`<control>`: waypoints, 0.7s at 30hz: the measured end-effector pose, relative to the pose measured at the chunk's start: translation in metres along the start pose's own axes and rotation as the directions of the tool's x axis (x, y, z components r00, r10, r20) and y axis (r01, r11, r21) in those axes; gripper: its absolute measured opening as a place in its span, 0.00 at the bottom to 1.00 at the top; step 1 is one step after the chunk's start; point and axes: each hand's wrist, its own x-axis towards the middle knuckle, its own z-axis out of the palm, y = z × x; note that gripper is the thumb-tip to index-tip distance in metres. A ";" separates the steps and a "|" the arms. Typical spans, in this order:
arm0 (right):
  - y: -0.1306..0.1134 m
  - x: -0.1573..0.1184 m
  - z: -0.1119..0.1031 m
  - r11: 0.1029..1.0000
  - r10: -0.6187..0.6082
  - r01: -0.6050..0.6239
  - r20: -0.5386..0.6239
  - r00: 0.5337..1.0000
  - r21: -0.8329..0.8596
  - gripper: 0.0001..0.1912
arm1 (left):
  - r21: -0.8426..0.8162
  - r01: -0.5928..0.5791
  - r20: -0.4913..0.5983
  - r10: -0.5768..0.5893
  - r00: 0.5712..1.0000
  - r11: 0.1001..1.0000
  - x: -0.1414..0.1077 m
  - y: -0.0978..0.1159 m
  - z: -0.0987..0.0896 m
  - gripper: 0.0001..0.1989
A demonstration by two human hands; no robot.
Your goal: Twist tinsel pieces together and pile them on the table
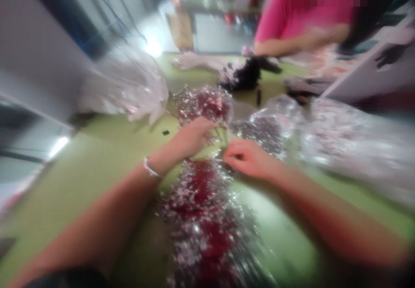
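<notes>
A red and silver tinsel garland point(207, 188) runs from the bottom of the head view up to my hands. At its far end my right hand point(248, 157) is closed in a pinch, thumb and forefinger on the tinsel's edge. My left hand point(194, 136), with a light bracelet on the wrist, curls down just left of it. Thin strands show by its fingertips, but blur hides what they grip. Just beyond my left hand lies a bunched heap of red and silver tinsel point(209, 103).
Clear plastic bags point(350, 136) lie to the right, one with silvery-grey contents point(259, 128). Another plastic bag point(129, 84) is at the left. Black fluffy material point(243, 74) lies farther back on the green table point(106, 158). Across it is a person in a pink top point(285, 15).
</notes>
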 end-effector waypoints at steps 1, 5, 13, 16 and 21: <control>0.000 0.000 -0.003 0.999 -0.031 0.031 0.015 0.999 0.011 0.11 | 0.025 0.012 0.030 -0.013 0.999 1.000 0.001 0.000 0.004 0.20; 0.008 0.002 -0.026 0.985 0.159 -0.169 -0.187 0.969 -0.042 0.13 | 0.098 0.107 0.078 -0.114 0.990 0.990 0.002 0.002 0.017 0.16; 0.021 0.001 -0.023 0.816 0.193 -0.151 0.016 0.981 -0.558 0.09 | -0.075 0.118 -0.078 -0.124 0.989 0.990 0.007 -0.016 0.025 0.08; 0.018 0.001 -0.009 0.748 0.171 -0.121 0.013 0.985 -0.652 0.10 | -0.085 0.119 -0.114 -0.129 0.985 0.989 0.007 -0.019 0.026 0.08; 0.015 0.004 -0.011 0.754 0.303 -0.310 -0.112 0.946 -0.580 0.12 | -0.218 0.187 -0.298 -0.248 0.922 0.958 0.003 -0.016 0.006 0.07</control>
